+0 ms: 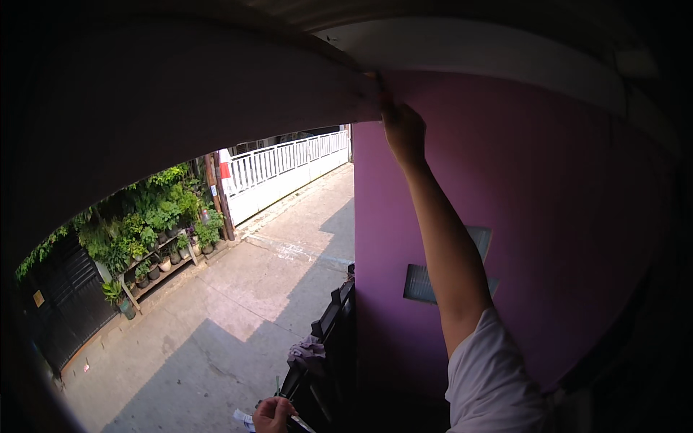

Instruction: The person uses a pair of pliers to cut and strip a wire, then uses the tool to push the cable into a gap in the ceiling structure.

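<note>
right arm (pixel 451 252) raised | right hand (pixel 404 133) clenched | left hand (pixel 273 414) low, fingers bent

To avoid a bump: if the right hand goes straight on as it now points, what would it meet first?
The right hand, led by its slim dark tool, would probably meet the pale band above the purple wall; depth is unclear.

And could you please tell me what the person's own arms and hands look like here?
The right hand wears no glove, and the right forearm is bare up to a loose, short, pale greyish sleeve. The left hand is also ungloved; no sleeve shows there.
</note>
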Action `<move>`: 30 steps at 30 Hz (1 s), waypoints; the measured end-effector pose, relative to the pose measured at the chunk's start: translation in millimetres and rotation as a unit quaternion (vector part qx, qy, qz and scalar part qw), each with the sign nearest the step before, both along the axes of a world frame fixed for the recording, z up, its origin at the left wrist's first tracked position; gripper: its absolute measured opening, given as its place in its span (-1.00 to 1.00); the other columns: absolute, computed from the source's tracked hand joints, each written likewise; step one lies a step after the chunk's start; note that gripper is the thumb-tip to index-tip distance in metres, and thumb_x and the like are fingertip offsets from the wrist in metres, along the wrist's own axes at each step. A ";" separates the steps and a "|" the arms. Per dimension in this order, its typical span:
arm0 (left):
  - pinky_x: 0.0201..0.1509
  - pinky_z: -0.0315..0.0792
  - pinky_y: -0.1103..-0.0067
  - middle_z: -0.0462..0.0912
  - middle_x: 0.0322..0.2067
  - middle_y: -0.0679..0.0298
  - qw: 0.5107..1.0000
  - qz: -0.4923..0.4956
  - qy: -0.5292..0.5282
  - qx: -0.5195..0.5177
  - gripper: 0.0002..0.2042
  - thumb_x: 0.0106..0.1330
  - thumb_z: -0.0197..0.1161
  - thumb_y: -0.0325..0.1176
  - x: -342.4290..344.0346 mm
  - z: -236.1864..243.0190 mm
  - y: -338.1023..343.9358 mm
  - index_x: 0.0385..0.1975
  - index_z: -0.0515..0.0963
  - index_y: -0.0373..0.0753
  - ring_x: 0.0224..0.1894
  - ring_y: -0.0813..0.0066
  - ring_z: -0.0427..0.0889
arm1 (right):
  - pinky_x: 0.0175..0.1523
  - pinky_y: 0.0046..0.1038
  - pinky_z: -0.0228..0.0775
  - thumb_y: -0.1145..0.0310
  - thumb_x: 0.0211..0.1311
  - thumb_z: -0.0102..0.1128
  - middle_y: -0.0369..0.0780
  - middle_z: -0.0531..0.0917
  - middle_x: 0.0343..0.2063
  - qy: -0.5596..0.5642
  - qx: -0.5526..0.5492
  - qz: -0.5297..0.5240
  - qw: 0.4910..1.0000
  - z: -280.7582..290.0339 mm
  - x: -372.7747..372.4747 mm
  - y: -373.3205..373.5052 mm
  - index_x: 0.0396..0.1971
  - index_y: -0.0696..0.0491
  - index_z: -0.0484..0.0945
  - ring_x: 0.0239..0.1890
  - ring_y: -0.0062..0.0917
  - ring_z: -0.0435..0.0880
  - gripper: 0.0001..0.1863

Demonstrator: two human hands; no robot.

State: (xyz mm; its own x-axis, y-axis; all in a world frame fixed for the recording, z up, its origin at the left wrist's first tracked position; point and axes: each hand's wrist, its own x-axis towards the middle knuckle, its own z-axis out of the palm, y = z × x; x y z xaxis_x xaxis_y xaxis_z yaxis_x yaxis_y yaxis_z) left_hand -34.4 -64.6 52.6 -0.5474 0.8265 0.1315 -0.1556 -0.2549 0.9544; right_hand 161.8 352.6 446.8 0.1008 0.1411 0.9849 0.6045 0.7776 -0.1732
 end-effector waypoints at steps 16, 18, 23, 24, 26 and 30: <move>-0.27 0.45 0.68 0.61 -0.44 0.35 0.997 0.028 -0.053 -0.046 -0.88 0.42 0.26 -0.36 -14.9 22.6 -2.8 -0.25 0.59 -0.29 -0.39 0.64 0.56 | -0.33 -0.14 0.42 -0.04 0.41 0.07 0.03 0.58 -0.63 0.022 -0.060 0.053 0.997 2.4 0.4 -13.1 -0.62 0.18 0.53 -0.49 -0.03 0.62 -0.43; -0.26 0.45 0.69 0.61 -0.43 0.36 0.997 0.028 -0.058 -0.043 -0.88 0.42 0.27 -0.36 -17.3 19.1 -0.8 -0.24 0.59 -0.28 -0.39 0.65 0.56 | -0.34 -0.15 0.42 -0.04 0.41 0.07 0.03 0.59 -0.62 0.053 -0.063 0.066 0.994 0.5 -5.9 -17.0 -0.62 0.18 0.52 -0.48 -0.02 0.62 -0.43; -0.27 0.45 0.70 0.61 -0.41 0.37 0.997 0.011 -0.076 -0.027 -0.88 0.41 0.28 -0.36 -24.9 6.4 6.6 -0.22 0.60 -0.28 -0.39 0.66 0.55 | -0.37 -0.16 0.42 -0.06 0.41 0.06 0.04 0.59 -0.62 0.039 0.051 -0.035 0.997 -1.2 -7.0 -21.1 -0.65 0.18 0.51 -0.48 -0.01 0.62 -0.40; -0.27 0.45 0.70 0.61 -0.41 0.37 0.997 0.008 -0.077 -0.028 -0.88 0.41 0.28 -0.36 -25.0 5.7 7.2 -0.22 0.60 -0.28 -0.38 0.66 0.55 | -0.31 -0.17 0.44 -0.05 0.41 0.04 0.02 0.62 -0.59 0.037 0.031 -0.054 0.997 -1.4 -7.0 -16.5 -0.55 0.17 0.55 -0.44 -0.05 0.65 -0.44; -0.27 0.45 0.69 0.61 -0.41 0.37 0.997 0.005 -0.077 -0.029 -0.88 0.40 0.29 -0.36 -25.1 5.8 7.5 -0.22 0.60 -0.27 -0.38 0.66 0.55 | -0.25 -0.17 0.47 -0.04 0.40 0.03 -0.01 0.64 -0.56 0.036 0.012 -0.074 0.997 -3.1 -6.5 -7.9 -0.45 0.17 0.60 -0.39 -0.09 0.67 -0.48; -0.28 0.44 0.70 0.62 -0.42 0.35 0.997 0.005 -0.067 -0.028 -0.88 0.41 0.29 -0.35 -26.7 6.6 7.3 -0.24 0.59 -0.27 -0.39 0.65 0.55 | -0.36 -0.21 0.43 -0.01 0.39 0.08 -0.03 0.61 -0.61 0.071 -0.086 0.065 0.992 1.7 -8.7 -7.6 -0.51 0.15 0.59 -0.45 -0.12 0.65 -0.50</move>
